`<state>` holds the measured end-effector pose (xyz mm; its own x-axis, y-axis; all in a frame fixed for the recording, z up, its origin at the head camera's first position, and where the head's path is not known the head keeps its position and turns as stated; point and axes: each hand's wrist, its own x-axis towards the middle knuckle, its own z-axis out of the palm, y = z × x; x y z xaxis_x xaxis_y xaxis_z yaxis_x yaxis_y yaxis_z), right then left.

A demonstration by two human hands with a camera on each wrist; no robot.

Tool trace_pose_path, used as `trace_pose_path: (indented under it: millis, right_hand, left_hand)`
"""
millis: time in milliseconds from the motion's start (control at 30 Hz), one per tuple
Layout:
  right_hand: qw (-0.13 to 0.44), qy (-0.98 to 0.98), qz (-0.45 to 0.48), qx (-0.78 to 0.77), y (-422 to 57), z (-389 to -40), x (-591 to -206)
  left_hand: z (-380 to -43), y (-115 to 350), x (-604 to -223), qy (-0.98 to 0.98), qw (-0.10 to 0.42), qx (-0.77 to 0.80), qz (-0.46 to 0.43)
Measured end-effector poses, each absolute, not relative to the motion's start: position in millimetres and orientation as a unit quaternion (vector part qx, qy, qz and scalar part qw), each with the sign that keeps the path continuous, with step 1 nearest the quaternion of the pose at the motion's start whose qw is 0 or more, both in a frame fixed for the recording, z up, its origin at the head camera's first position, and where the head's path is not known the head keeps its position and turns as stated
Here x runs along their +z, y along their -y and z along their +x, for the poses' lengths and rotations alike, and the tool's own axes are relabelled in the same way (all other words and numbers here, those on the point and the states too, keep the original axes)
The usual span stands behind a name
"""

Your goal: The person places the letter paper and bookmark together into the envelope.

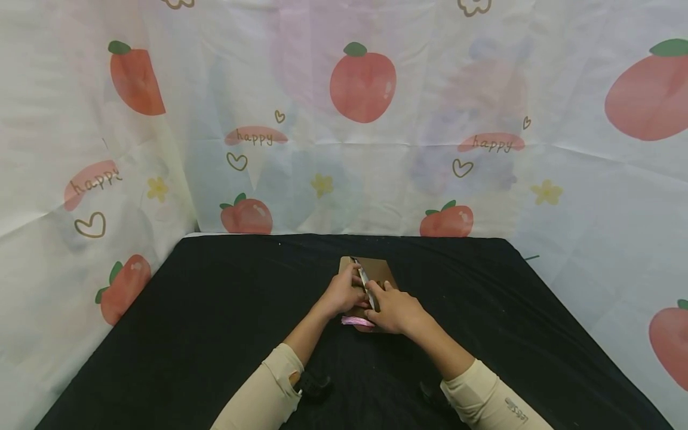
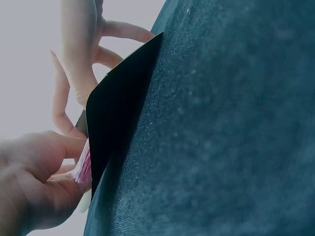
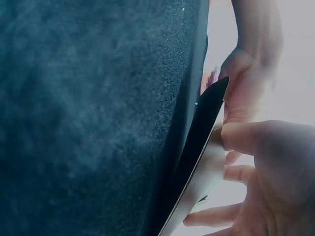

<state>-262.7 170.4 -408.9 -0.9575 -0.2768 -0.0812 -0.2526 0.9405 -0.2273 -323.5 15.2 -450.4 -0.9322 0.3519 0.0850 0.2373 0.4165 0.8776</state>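
On the black cloth a brown booklet-like board [image 1: 372, 267] with rounded corners lies under both hands. A pale narrow strip [image 1: 365, 280] runs slantwise over it; whether this is a page edge or a separate piece I cannot tell. My left hand [image 1: 342, 292] holds it from the left, fingers curled at the strip. From the right, my right hand [image 1: 398, 309] grips it, with thumb and forefinger against the strip. A pink tassel [image 1: 356, 321] sticks out at the near edge, beside the left fingers in the left wrist view. Both wrist views show the board's dark underside [image 2: 115, 103] tilted off the cloth.
Black cloth [image 1: 242, 310] covers the table around the board. A pale curtain [image 1: 301, 71] printed with fruit hangs behind and along both sides. Dark wrist gear [image 1: 317, 385] sits by the left sleeve.
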Motion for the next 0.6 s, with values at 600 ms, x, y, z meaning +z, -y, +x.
trace_pose_path:
  millis: [600]
  right_hand:
    - [0.041, -0.986, -0.136, -0.087, -166.5, -261.7, -413.4]
  left_hand:
    - [-330.3, -10.7, -449.4, -0.891, -0.006, 0.412, 0.190]
